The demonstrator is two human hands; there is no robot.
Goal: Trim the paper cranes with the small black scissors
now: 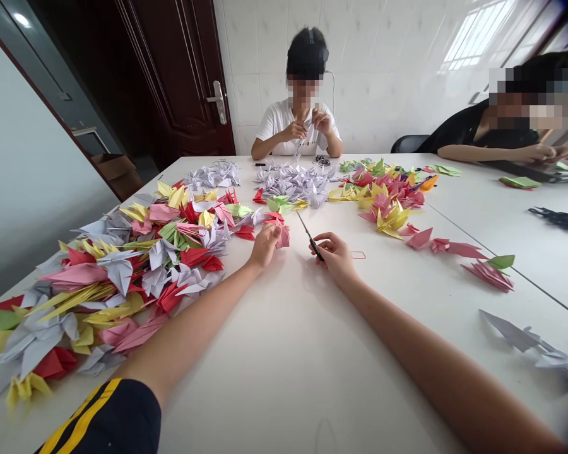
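Observation:
My left hand (264,248) is closed around a pink folded paper piece (283,236), gripped between thumb and fingers. In my right hand (336,257) is a slim tool with a black handle (317,250) and a long thin dark shaft; its exact kind is unclear. The shaft points away from me, toward a green paper crane (280,204), and stays apart from the pink piece. Just right of my right hand lies a small red wire outline (358,255), like a paper clip. My left forearm passes beside a heap of colourful folded paper cranes (161,255).
White cranes (293,180) lie across the table's middle, and pink and yellow ones (395,195) to the right. A grey folded paper (515,334) sits at the right edge, with a black tangled bundle (558,221) beyond. One person (298,126) sits opposite; another (473,129) works at far right.

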